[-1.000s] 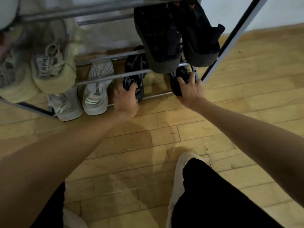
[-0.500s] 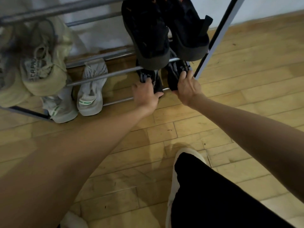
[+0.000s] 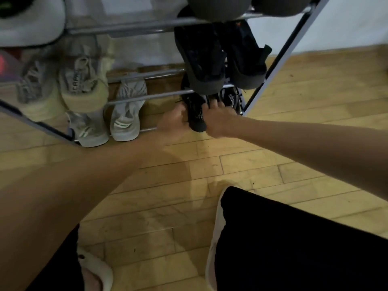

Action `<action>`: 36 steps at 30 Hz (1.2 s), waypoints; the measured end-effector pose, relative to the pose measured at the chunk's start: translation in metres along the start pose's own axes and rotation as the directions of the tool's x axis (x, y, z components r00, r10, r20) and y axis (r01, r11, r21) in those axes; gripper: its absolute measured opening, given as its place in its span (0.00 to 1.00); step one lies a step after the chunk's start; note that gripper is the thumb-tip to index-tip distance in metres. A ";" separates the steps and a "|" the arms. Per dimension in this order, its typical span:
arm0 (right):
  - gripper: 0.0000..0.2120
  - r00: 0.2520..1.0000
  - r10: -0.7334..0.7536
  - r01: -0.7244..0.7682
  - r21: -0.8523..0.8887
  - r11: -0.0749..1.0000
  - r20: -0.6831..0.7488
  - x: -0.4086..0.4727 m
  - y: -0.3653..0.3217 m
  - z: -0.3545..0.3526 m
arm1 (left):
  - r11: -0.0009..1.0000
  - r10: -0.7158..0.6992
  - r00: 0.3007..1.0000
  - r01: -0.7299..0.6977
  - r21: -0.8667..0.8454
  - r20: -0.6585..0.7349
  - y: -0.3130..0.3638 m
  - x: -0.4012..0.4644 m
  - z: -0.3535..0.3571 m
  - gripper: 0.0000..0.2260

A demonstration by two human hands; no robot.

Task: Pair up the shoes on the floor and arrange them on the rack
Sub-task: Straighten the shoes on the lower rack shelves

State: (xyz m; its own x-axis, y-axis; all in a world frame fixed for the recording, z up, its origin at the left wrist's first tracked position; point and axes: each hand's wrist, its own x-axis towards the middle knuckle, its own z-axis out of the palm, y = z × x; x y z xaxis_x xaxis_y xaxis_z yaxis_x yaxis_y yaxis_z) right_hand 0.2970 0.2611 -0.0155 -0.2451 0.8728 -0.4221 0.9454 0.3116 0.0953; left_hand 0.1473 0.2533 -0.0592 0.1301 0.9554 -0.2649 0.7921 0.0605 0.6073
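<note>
Down low, both hands work a black shoe on the bottom tier of the rack.

Seen from the head camera, the left hand and the right hand meet at about 12 o'clock from the person's knees, each gripping a side of the black sneaker, whose toe pokes out over the lowest rail of the shoe rack. A second black shoe sits just beside it at 3 o'clock, partly hidden by the right fingers. At 9 o'clock on the same tier rests a grey pair. On the tier above, at 12 o'clock, hangs a dark pair; at 10 o'clock, a beige pair. Wooden floor lies bare near the rack.
</note>
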 end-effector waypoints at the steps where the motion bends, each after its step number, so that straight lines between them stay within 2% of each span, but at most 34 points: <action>1: 0.27 0.998 -0.057 0.057 -0.011 0.998 -0.004 -0.005 -0.009 -0.010 | 0.999 -0.021 0.999 0.019 0.048 0.026 -0.005 -0.008 -0.008 0.20; 4: 0.27 0.986 -0.165 0.165 -0.069 0.984 0.011 -0.015 -0.036 -0.032 | 0.990 -0.068 0.998 0.069 0.119 -0.017 -0.032 -0.032 -0.032 0.19; 6: 0.28 0.978 -0.207 0.210 -0.099 0.973 0.040 -0.018 -0.056 -0.037 | 0.988 -0.086 0.990 0.099 0.119 -0.108 -0.053 -0.052 -0.046 0.17; 8: 0.29 0.971 -0.228 0.233 -0.087 0.968 0.066 -0.015 -0.077 -0.034 | 0.983 -0.044 0.969 0.085 0.164 -0.243 -0.074 -0.067 -0.055 0.15; 11: 0.31 0.971 -0.232 0.229 0.056 0.972 0.057 0.000 -0.114 -0.022 | 0.959 -0.075 0.899 0.185 0.217 -0.431 -0.104 -0.080 -0.070 0.15; 13: 0.36 0.971 -0.235 0.224 0.180 0.958 0.045 0.012 -0.139 -0.013 | 0.914 -0.104 0.879 0.269 0.305 -0.466 -0.127 -0.081 -0.079 0.19; 16: 0.40 0.972 -0.234 0.222 0.360 0.906 -0.009 0.026 -0.171 -0.002 | 0.877 -0.212 0.869 0.371 0.306 -0.447 -0.165 -0.084 -0.086 0.29; 19: 0.40 0.975 -0.199 0.224 0.480 0.848 -0.104 0.039 -0.190 -0.001 | 0.890 -0.206 0.877 0.353 0.289 -0.435 -0.188 -0.083 -0.087 0.33; 22: 0.39 0.975 -0.153 0.216 0.501 0.838 -0.164 0.058 -0.201 -0.002 | 0.883 -0.267 0.861 0.398 0.248 -0.433 -0.194 -0.075 -0.090 0.35; 24: 0.39 0.983 -0.147 0.183 0.441 0.879 -0.115 0.071 -0.205 0.002 | 0.874 -0.372 0.846 0.458 0.161 -0.382 -0.195 -0.069 -0.092 0.36; 26: 0.40 0.987 -0.150 0.160 0.374 0.913 -0.056 0.078 -0.205 0.006 | 0.883 -0.418 0.852 0.463 0.080 -0.314 -0.200 -0.064 -0.095 0.37; 28: 0.39 0.986 -0.156 0.166 0.372 0.913 -0.059 0.081 -0.204 0.007 | 0.892 -0.419 0.869 0.449 0.060 -0.264 -0.207 -0.062 -0.099 0.35; 31: 0.30 0.985 -0.144 0.171 0.378 0.910 -0.098 0.076 -0.199 0.005 | 0.897 -0.397 0.873 0.435 0.083 -0.285 -0.211 -0.064 -0.099 0.25; 36: 0.21 0.978 -0.083 0.156 0.408 0.900 -0.191 0.039 -0.168 0.021 | 0.943 -0.254 0.918 0.305 0.134 -0.305 -0.193 -0.073 -0.088 0.16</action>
State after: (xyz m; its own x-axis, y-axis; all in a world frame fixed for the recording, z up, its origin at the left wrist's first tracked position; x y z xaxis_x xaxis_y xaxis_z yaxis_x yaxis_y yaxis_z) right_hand 0.1330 0.2346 -0.0665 -0.3589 0.8996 -0.2489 0.9000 0.2629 -0.3477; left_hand -0.0672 0.1968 -0.0913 -0.2638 0.9497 -0.1686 0.8665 0.3101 0.3912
